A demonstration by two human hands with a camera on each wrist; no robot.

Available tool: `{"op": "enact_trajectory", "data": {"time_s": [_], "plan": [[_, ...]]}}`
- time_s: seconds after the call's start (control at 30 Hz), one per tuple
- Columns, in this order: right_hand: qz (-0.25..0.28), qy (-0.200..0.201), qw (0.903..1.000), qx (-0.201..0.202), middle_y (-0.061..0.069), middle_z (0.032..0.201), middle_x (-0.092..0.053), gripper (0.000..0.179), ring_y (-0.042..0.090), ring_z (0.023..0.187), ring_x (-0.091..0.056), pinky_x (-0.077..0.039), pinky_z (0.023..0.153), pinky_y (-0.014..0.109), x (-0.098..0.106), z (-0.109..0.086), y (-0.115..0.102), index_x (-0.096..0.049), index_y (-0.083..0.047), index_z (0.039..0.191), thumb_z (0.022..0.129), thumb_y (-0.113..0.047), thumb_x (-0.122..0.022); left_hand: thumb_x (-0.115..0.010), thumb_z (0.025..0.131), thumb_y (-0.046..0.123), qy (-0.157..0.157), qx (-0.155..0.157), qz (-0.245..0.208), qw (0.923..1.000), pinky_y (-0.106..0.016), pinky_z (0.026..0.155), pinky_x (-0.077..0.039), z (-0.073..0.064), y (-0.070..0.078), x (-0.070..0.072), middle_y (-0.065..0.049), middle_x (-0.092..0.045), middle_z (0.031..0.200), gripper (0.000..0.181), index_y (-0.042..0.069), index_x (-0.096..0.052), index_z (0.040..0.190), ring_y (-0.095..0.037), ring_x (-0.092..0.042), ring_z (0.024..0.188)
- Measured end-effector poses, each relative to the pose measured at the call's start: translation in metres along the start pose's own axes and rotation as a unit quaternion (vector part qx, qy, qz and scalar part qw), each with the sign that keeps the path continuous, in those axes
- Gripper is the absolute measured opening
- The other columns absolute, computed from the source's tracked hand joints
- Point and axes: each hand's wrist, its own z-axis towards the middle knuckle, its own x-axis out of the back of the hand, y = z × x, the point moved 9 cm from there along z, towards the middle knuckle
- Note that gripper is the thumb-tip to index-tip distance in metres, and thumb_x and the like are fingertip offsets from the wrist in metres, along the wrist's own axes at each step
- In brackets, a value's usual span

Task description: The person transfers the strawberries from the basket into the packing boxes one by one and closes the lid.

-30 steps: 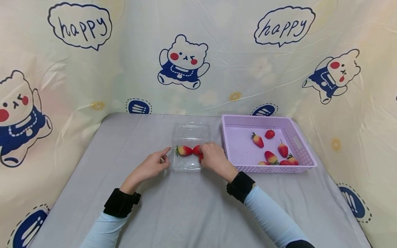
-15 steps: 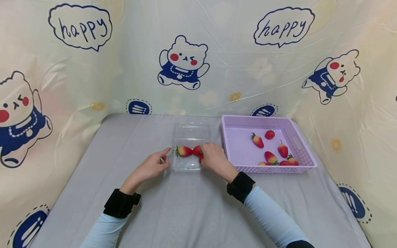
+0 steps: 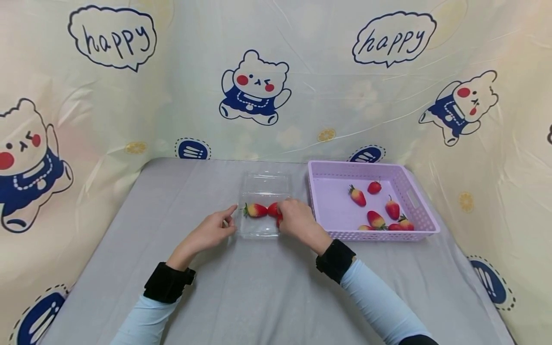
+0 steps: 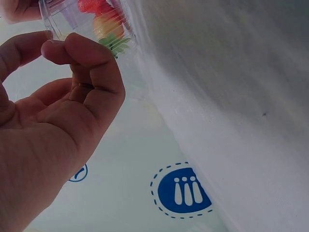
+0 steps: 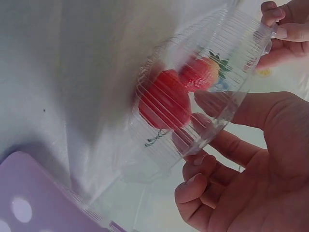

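Note:
A clear plastic clamshell container (image 3: pixel 258 232) stands with its lid (image 3: pixel 267 182) raised at the back. Inside, a red and yellow strawberry (image 3: pixel 255 210) lies at the left, touching a second strawberry (image 3: pixel 273 209); part of another red strawberry (image 3: pixel 279 220) shows beside my right hand. My right hand (image 3: pixel 299 223) reaches over the container's right wall, thumb and fingertips together at a large red strawberry (image 5: pixel 164 101) seen through the ribbed plastic. My fingers hide part of that contact. My left hand (image 3: pixel 213 230) touches the container's left edge with a straight forefinger; its other fingers curl loosely.
A lilac plastic basket (image 3: pixel 340 235) stands close to the right of my right hand. It holds several loose strawberries (image 3: pixel 376 219). Grey cloth (image 3: pixel 250 287) covers the table, and a printed curtain (image 3: pixel 323 96) hangs around the back and sides.

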Motion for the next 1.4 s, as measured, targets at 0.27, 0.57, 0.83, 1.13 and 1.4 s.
{"op": "enact_trajectory", "data": {"time_s": [0.27,0.57,0.83,1.13,1.4], "plan": [[0.034,0.002,0.9994,0.003,0.005,0.087,-0.064,0.009,0.023,0.078,-0.058,-0.051,0.067,0.034,0.006,-0.003,-0.002,-0.077,-0.004,0.096,0.087,-0.004,-0.075,-0.062,0.099,0.002,0.0,0.003,0.004,1.0,-0.026,0.055,-0.035,0.0,-0.001,0.0,-0.008,-0.056,0.093,0.066,-0.013,-0.035,0.157,-0.014,-0.043,0.062],[0.071,0.007,0.9974,0.009,0.005,0.087,-0.065,0.012,0.022,0.077,-0.059,-0.05,0.065,0.031,0.014,-0.008,-0.004,-0.076,-0.004,0.097,0.089,0.0,-0.069,-0.062,0.099,0.002,-0.005,0.011,0.003,0.9999,-0.026,0.055,-0.035,0.0,-0.004,-0.002,-0.008,-0.056,0.092,0.066,-0.013,-0.034,0.157,-0.016,-0.043,0.062],[0.081,0.031,0.996,0.021,0.003,0.077,-0.061,0.013,0.021,0.07,-0.056,-0.046,0.059,0.03,0.024,-0.01,-0.006,-0.071,-0.008,0.087,0.086,0.003,-0.064,-0.061,0.098,0.002,-0.002,0.009,0.004,0.9999,-0.026,0.054,-0.034,0.0,-0.003,-0.001,-0.008,-0.055,0.091,0.067,-0.014,-0.034,0.157,-0.017,-0.043,0.062],[0.116,0.044,0.992,0.025,0.004,0.09,-0.069,0.018,0.019,0.076,-0.06,-0.053,0.068,0.029,0.041,-0.013,-0.007,-0.076,-0.003,0.106,0.092,-0.001,-0.067,-0.061,0.098,0.002,0.0,0.01,0.005,0.9999,-0.026,0.055,-0.035,0.0,-0.003,0.0,-0.008,-0.056,0.092,0.066,-0.014,-0.035,0.157,-0.017,-0.044,0.063],[0.121,0.065,0.9898,0.038,0.004,0.086,-0.067,0.015,0.02,0.074,-0.058,-0.051,0.064,0.029,0.058,-0.017,-0.003,-0.075,-0.004,0.102,0.09,0.0,-0.067,-0.061,0.098,0.003,-0.002,0.009,0.003,1.0,-0.026,0.054,-0.034,0.0,-0.004,-0.001,-0.008,-0.055,0.092,0.067,-0.013,-0.035,0.157,-0.016,-0.043,0.062]]}}
